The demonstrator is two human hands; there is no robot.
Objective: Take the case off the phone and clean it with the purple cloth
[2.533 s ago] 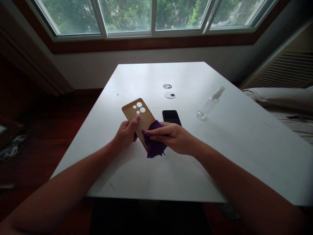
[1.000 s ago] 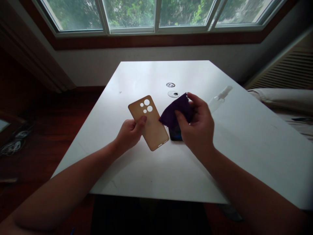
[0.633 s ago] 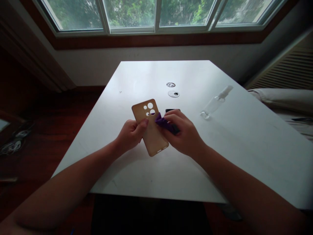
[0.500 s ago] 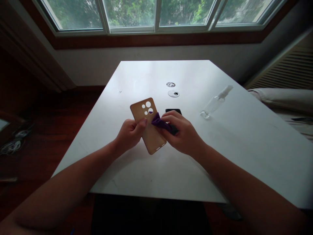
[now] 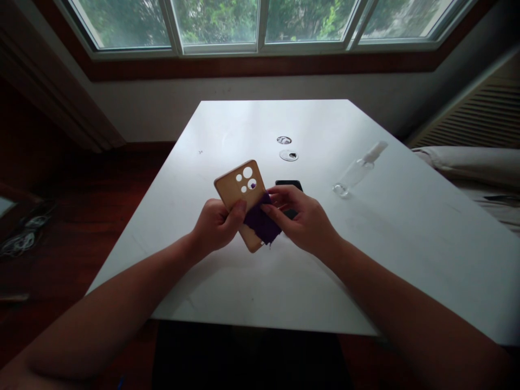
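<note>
My left hand [image 5: 219, 223] grips a tan phone case [image 5: 230, 184] by its left edge, thumb on the inner face. The case is tilted above the table, with several round camera holes near its top. A purple cloth [image 5: 264, 221] lies across its lower right part. My right hand [image 5: 303, 216] pinches that cloth at the case's right edge, and some of its fingers are hidden behind. Through one camera hole a bit of purple shows. Behind my right hand a dark phone [image 5: 289, 186] lies on the table, mostly covered from view.
On the white table [image 5: 195, 287], a clear spray bottle [image 5: 354, 176] lies on its side to the right. Two round fittings [image 5: 288, 155] are set in the tabletop further back. A window [image 5: 260, 27] spans the far wall. Cables [image 5: 24, 238] lie at the left.
The purple cloth, bunched in my right hand before, is now spread over the lower part of the case. The case has shifted slightly in my left hand's grip.
</note>
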